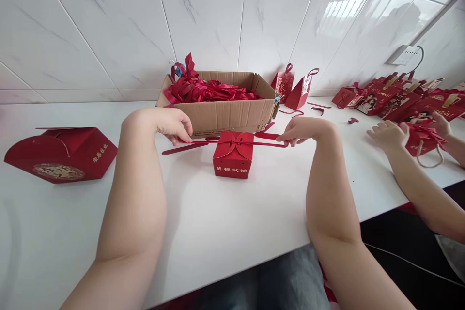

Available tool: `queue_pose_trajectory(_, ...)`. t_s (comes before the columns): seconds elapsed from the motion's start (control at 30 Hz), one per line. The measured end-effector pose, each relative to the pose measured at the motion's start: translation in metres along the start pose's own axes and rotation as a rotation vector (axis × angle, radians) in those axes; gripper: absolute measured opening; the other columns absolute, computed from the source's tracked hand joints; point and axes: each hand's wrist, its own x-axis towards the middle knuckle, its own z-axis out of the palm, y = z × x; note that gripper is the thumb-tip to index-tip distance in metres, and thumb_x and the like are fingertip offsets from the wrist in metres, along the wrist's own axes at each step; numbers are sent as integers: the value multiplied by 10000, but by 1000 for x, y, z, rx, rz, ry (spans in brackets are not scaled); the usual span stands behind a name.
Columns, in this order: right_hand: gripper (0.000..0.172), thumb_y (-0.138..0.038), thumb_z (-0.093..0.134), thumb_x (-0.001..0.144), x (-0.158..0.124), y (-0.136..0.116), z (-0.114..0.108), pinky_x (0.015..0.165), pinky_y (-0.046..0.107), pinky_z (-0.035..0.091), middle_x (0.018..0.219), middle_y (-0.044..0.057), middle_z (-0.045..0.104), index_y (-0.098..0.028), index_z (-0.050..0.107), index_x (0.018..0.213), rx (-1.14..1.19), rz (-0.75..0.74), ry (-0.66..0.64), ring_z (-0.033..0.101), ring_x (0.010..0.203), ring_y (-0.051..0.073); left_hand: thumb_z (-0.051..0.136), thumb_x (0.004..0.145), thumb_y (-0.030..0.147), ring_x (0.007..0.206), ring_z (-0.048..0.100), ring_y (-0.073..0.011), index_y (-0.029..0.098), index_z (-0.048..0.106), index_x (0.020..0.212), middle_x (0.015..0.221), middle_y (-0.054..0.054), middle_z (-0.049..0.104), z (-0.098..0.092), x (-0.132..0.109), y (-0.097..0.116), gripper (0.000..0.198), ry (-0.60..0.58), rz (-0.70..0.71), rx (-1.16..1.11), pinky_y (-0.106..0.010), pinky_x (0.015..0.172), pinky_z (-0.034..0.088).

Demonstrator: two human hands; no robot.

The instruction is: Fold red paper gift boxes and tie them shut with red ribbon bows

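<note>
A small red gift box with gold characters on its front stands upright on the white table. A red ribbon crosses the closed top flaps, with a small knot or crossing at the middle. My left hand pinches the ribbon's left end, and my right hand pinches the right end. Between both hands the ribbon is stretched nearly straight, level with the box top. Neither hand touches the box itself.
Behind the box stands an open cardboard carton full of red ribbons. A larger red box lies at left. Red triangular boxes stand by the wall. At right, a co-worker's hands hold a red box near several finished-looking boxes.
</note>
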Motion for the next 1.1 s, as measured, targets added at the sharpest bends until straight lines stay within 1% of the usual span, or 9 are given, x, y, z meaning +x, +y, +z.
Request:
queue_pose_trajectory(0.07,232,-410,698,703,4,1,1,780,322,555,808,67,702,-181,670,682,42,-21,-12,675,848,193,717,548,434,845,679,-257,261,659,875,863,-53,729,1,0,4,374,3,-9,53,-307,695,489)
queue_pose_trajectory(0.17,294,-367,709,708,5,-2,2,755,333,556,819,71,712,-183,653,931,101,-15,98,684,826,196,710,545,484,905,652,-284,290,660,980,989,-65,715,1,-3,12,478,66,9,122,-319,694,470)
queue_pose_trajectory(0.3,565,-384,685,721,-5,-14,5,727,389,536,1015,121,697,-170,540,1223,4,14,450,666,888,258,682,555,578,938,628,-285,310,645,1051,1141,-52,672,5,-13,28,565,229,106,118,-314,705,440)
queue_pose_trajectory(0.37,560,-423,659,739,-14,-23,9,736,398,519,1143,135,656,-180,552,1232,-55,-72,603,640,966,290,657,573,623,880,631,-269,306,644,1020,1078,-43,686,10,-19,39,548,235,189,129,-306,671,425)
queue_pose_trajectory(0.4,543,-449,650,748,-18,-29,11,740,389,514,1169,131,647,-185,572,1216,-59,-139,616,630,992,294,654,571,641,841,631,-260,305,643,994,1028,-39,695,13,-21,45,540,209,228,143,-301,647,416)
queue_pose_trajectory(0.53,576,-574,676,709,-33,-53,24,736,339,502,1187,99,647,-233,622,1170,-101,-387,357,619,1032,284,702,537,623,661,604,-226,277,607,931,890,-48,693,25,-28,66,533,56,291,202,-291,537,363)
queue_pose_trajectory(0.67,535,-593,715,667,-38,-72,37,616,311,450,1002,85,672,-237,651,1061,-254,-392,183,628,876,259,704,562,554,585,573,-200,256,574,853,830,-48,680,30,-26,73,436,19,279,235,-289,500,334)
queue_pose_trajectory(0.73,504,-568,727,668,-37,-77,40,591,305,423,942,81,656,-224,651,1028,-296,-380,159,617,840,251,694,574,529,596,581,-204,255,571,837,814,-45,676,31,-24,72,399,17,285,228,-289,503,337)
queue_pose_trajectory(1.1,371,-512,688,714,-27,-80,45,545,285,414,1011,73,588,-239,634,960,-274,-438,147,591,799,207,676,591,548,621,599,-220,251,551,772,800,-35,672,30,-24,74,369,19,307,216,-306,522,370)
